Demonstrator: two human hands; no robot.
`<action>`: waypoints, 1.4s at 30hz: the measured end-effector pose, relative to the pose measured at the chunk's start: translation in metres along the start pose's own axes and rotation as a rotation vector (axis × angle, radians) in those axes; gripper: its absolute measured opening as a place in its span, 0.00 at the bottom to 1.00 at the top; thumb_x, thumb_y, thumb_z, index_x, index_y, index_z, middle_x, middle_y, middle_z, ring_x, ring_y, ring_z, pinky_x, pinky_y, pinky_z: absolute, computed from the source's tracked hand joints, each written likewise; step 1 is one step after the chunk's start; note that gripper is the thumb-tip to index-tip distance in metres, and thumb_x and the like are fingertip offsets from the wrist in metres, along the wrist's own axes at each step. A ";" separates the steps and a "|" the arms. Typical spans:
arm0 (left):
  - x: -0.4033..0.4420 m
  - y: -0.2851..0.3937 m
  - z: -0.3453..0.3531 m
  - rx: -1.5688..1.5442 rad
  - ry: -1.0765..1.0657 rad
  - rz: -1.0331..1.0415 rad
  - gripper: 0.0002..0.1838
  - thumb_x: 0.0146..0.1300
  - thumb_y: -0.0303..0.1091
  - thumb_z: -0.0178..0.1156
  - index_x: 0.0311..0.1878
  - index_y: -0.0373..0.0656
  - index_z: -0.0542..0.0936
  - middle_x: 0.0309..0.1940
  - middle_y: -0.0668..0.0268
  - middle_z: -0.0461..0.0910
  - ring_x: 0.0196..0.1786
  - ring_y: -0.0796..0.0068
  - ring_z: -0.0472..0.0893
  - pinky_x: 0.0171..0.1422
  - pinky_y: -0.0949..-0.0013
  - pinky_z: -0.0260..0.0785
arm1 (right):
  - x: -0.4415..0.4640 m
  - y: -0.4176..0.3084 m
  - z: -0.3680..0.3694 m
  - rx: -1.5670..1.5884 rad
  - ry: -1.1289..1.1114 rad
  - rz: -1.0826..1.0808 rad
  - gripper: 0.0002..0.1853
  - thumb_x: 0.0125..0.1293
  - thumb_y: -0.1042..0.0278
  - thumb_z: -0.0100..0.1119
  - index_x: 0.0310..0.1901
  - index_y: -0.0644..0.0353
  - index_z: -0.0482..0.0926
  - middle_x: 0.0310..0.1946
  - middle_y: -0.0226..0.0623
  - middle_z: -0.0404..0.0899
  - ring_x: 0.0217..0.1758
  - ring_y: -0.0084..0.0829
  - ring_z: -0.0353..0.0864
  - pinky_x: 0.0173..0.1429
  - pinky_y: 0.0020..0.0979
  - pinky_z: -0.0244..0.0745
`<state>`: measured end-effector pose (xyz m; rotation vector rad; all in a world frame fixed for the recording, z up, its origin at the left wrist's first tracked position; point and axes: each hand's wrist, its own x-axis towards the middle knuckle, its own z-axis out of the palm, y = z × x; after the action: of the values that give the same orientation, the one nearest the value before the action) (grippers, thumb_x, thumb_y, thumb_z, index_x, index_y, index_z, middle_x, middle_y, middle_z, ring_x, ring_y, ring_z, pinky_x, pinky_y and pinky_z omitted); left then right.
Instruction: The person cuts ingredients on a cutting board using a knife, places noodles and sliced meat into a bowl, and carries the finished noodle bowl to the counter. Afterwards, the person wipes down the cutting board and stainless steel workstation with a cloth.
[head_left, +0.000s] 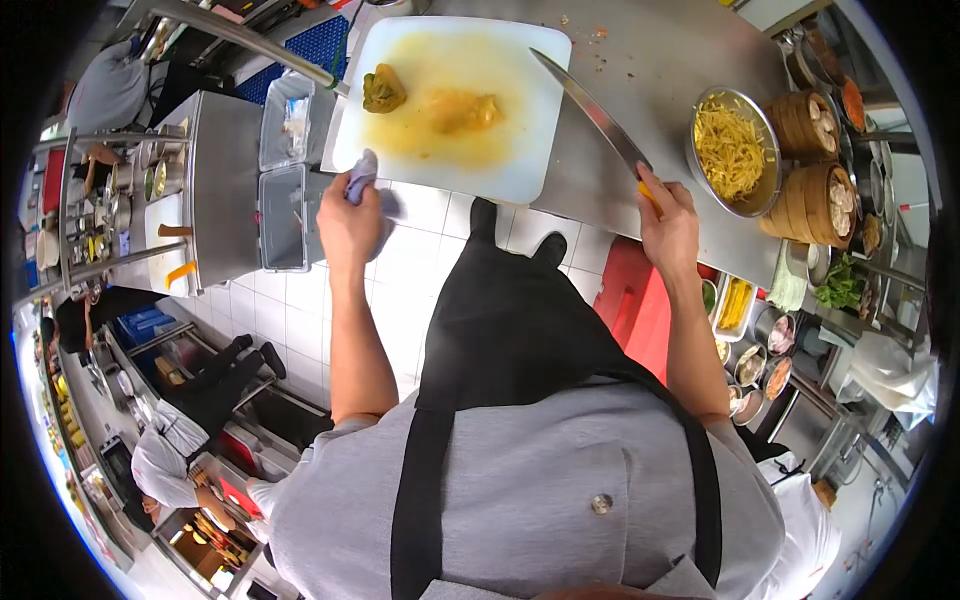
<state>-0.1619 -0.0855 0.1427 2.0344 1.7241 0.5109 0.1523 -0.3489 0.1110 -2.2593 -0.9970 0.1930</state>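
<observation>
My left hand (350,222) grips a crumpled purple-grey cloth (362,176) just off the near left corner of the white cutting board (400,45). In my right hand (670,222) is a large knife (600,115), held by its yellow handle, its blade pointing up and left toward the board's right edge. On the board, which is stained yellow, lie a green-brown vegetable piece (382,90) at the left and a small yellowish heap (465,112) near the middle. A metal bowl of yellow shreds (732,150) stands to the right of the knife.
Bamboo steamers (800,205) stand right of the bowl. Small scraps dot the steel counter (650,60) behind. Grey bins (285,225) are at the left. A red container (637,310) sits below the counter's edge. Several co-workers are at the left; another person's white clothing shows lower right.
</observation>
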 end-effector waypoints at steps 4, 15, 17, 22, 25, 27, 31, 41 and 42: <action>0.013 -0.016 -0.003 -0.044 -0.017 -0.041 0.20 0.61 0.38 0.63 0.55 0.40 0.83 0.46 0.45 0.85 0.50 0.44 0.85 0.56 0.54 0.75 | 0.058 -0.023 0.039 -0.104 -0.039 -0.223 0.20 0.67 0.67 0.64 0.61 0.44 0.83 0.46 0.44 0.84 0.48 0.47 0.82 0.54 0.43 0.79; 0.019 -0.003 -0.014 -0.283 -0.565 0.146 0.17 0.62 0.35 0.62 0.53 0.40 0.84 0.37 0.56 0.85 0.37 0.65 0.84 0.46 0.64 0.74 | 0.193 -0.095 0.211 -0.208 -0.155 -0.414 0.18 0.69 0.62 0.57 0.58 0.42 0.85 0.52 0.41 0.84 0.61 0.48 0.78 0.65 0.45 0.74; 0.017 -0.009 0.001 -0.703 -0.702 0.078 0.17 0.70 0.35 0.59 0.57 0.35 0.81 0.41 0.63 0.85 0.40 0.75 0.81 0.48 0.70 0.74 | 0.178 -0.107 0.203 -0.353 -0.040 -0.465 0.18 0.71 0.56 0.60 0.60 0.42 0.84 0.55 0.39 0.83 0.63 0.43 0.77 0.66 0.37 0.75; 0.007 0.043 0.020 -1.113 -0.726 -0.098 0.24 0.77 0.42 0.56 0.65 0.32 0.75 0.51 0.61 0.82 0.50 0.73 0.81 0.56 0.70 0.74 | 0.086 -0.127 0.141 0.592 -0.038 0.092 0.27 0.75 0.40 0.52 0.60 0.54 0.83 0.57 0.40 0.82 0.66 0.43 0.76 0.70 0.44 0.69; 0.003 0.077 0.056 -1.087 -0.861 0.140 0.31 0.77 0.50 0.53 0.69 0.31 0.70 0.62 0.52 0.76 0.61 0.64 0.77 0.65 0.63 0.70 | 0.018 -0.126 0.112 1.304 -0.130 0.540 0.41 0.74 0.29 0.43 0.64 0.65 0.77 0.61 0.45 0.80 0.69 0.41 0.75 0.72 0.47 0.68; -0.005 0.099 0.093 -0.737 -0.924 0.600 0.34 0.76 0.50 0.52 0.70 0.28 0.68 0.65 0.43 0.73 0.65 0.51 0.74 0.70 0.56 0.66 | 0.002 -0.127 0.087 1.769 -0.086 0.746 0.51 0.71 0.20 0.34 0.70 0.69 0.69 0.64 0.48 0.77 0.69 0.42 0.75 0.74 0.46 0.68; -0.048 0.130 0.142 -0.325 -0.384 1.117 0.34 0.73 0.47 0.54 0.70 0.26 0.67 0.63 0.36 0.73 0.68 0.37 0.70 0.74 0.50 0.62 | 0.008 -0.076 0.071 1.116 0.263 0.517 0.42 0.74 0.31 0.46 0.65 0.70 0.70 0.65 0.47 0.75 0.65 0.43 0.77 0.71 0.45 0.71; -0.055 0.164 0.193 -0.551 -0.854 0.592 0.20 0.70 0.47 0.56 0.48 0.38 0.83 0.35 0.42 0.85 0.43 0.40 0.84 0.51 0.51 0.77 | 0.033 0.078 0.129 -0.575 0.215 0.462 0.44 0.72 0.40 0.51 0.72 0.77 0.59 0.71 0.73 0.58 0.75 0.68 0.57 0.79 0.58 0.51; -0.054 0.175 0.201 -0.551 -0.853 0.598 0.20 0.70 0.47 0.56 0.48 0.38 0.83 0.35 0.42 0.85 0.43 0.40 0.84 0.51 0.51 0.77 | 0.047 0.082 0.126 -0.579 0.153 0.341 0.42 0.71 0.43 0.51 0.71 0.77 0.61 0.71 0.70 0.60 0.74 0.64 0.59 0.79 0.56 0.52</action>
<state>0.0813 -0.1802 0.0675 1.8888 0.4155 0.1864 0.1874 -0.2930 -0.0320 -2.9132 -0.6293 -0.1460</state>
